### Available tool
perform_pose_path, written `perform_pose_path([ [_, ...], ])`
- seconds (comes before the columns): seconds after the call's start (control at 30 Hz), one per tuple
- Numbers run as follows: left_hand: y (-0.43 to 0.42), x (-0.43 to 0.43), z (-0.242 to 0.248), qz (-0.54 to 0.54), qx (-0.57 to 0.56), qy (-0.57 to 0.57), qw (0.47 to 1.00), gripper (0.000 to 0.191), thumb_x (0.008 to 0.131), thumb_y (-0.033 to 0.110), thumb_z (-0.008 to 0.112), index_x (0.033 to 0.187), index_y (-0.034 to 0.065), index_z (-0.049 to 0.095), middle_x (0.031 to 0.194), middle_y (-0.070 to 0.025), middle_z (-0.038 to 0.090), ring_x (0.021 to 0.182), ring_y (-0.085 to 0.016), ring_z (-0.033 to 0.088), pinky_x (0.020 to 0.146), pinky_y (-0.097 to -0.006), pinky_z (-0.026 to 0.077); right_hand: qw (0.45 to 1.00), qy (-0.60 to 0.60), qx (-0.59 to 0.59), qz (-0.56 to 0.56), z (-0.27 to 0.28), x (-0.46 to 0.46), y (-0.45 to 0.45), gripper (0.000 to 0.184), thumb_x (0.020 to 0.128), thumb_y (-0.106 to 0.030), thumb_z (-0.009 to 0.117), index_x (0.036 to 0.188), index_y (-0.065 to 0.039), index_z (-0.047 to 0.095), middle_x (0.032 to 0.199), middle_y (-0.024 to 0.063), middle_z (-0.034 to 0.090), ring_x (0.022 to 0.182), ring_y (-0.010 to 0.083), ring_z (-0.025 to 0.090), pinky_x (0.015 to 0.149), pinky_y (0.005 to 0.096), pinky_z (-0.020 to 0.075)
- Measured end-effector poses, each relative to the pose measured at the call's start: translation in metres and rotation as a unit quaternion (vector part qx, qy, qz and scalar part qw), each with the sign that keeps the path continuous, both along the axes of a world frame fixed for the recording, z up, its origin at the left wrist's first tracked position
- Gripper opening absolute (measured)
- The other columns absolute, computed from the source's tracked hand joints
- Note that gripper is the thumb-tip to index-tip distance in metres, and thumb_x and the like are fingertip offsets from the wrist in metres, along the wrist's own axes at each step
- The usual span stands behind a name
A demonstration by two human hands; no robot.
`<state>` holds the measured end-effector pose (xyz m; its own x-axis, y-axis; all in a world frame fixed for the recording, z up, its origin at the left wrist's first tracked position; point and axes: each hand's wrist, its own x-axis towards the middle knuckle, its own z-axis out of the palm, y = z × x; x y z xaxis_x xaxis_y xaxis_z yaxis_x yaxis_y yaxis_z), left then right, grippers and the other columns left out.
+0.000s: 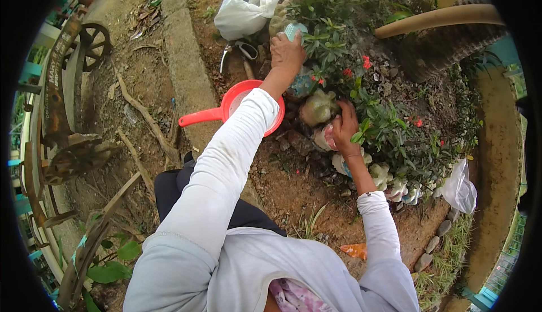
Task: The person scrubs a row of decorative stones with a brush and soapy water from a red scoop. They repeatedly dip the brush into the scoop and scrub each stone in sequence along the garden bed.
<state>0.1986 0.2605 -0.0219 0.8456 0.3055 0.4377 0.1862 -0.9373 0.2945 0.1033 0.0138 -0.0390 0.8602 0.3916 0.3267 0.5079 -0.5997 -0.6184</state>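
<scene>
My left hand (288,51) reaches forward with its fingers closed over a light-blue ridged plastic object (295,31), perhaps a scrub brush, at the bed's edge. My right hand (346,127) rests against the upturned plastic bottles edging the bed. Its thumb lies by a pink-and-white painted bottle (325,137), and its fingertips are beside a greenish bottle base (319,108). Whether it grips either one is unclear. Under my left forearm sits a red plastic dipper (201,116), its bowl partly covered by the sleeve. A blue painted bottle (300,84) stands between my hands.
Leafy shrubs with red flowers (394,130) overhang the bottles. A white plastic bag (241,13) lies ahead, near a short wooden handle (248,70). A concrete curb (186,45) runs along the left, past dry branches (144,108). A clear bag (459,187) lies right.
</scene>
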Motion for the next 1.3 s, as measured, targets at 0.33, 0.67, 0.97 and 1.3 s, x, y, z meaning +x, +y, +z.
perform_pose_path([
  [0.33, -0.037, -0.046, -0.006, -0.047, 0.016, -0.023, 0.999, 0.044, 0.081, 0.028, 0.069, 0.121, 0.0116, 0.059, 0.106, -0.0232, 0.051, 0.093, -0.038, 0.054, 0.072, -0.0455, 0.049, 1.0, 0.009, -0.002, -0.009, 0.006, 0.0, -0.012, 0.037, 0.087, -0.006, 0.047, 0.124, -0.001, 0.049, 0.122, 0.0224, 0.052, 0.108, 0.0429, 0.053, 0.09, 0.0493, 0.0425],
  [0.67, -0.042, -0.04, -0.006, -0.005, -0.025, 0.017, 1.0, 0.046, 0.082, 0.031, 0.068, 0.125, 0.0153, 0.057, 0.112, -0.0223, 0.049, 0.099, -0.04, 0.052, 0.076, -0.046, 0.049, 1.0, 0.019, -0.007, -0.008, 0.008, -0.001, -0.011, 0.035, 0.087, -0.006, 0.045, 0.122, -0.002, 0.049, 0.122, 0.0213, 0.051, 0.109, 0.0423, 0.052, 0.091, 0.0483, 0.042],
  [0.97, -0.016, 0.004, 0.012, 0.0, -0.008, 0.078, 0.997, 0.048, 0.083, 0.029, 0.068, 0.128, 0.0168, 0.057, 0.115, -0.0215, 0.048, 0.105, -0.038, 0.05, 0.082, -0.0444, 0.049, 1.0, -0.003, 0.003, -0.002, 0.004, -0.002, -0.003, 0.035, 0.088, -0.006, 0.045, 0.123, -0.002, 0.05, 0.122, 0.0218, 0.051, 0.109, 0.0432, 0.052, 0.092, 0.0481, 0.0419],
  [1.3, -0.058, -0.08, -0.01, -0.072, 0.016, 0.042, 0.996, 0.056, 0.084, 0.031, 0.068, 0.135, 0.0136, 0.05, 0.114, -0.0243, 0.049, 0.098, -0.039, 0.053, 0.077, -0.0453, 0.05, 0.999, 0.026, -0.012, -0.021, 0.004, -0.003, -0.017, 0.036, 0.088, -0.006, 0.046, 0.124, -0.001, 0.049, 0.125, 0.023, 0.051, 0.11, 0.0442, 0.051, 0.094, 0.0495, 0.0416],
])
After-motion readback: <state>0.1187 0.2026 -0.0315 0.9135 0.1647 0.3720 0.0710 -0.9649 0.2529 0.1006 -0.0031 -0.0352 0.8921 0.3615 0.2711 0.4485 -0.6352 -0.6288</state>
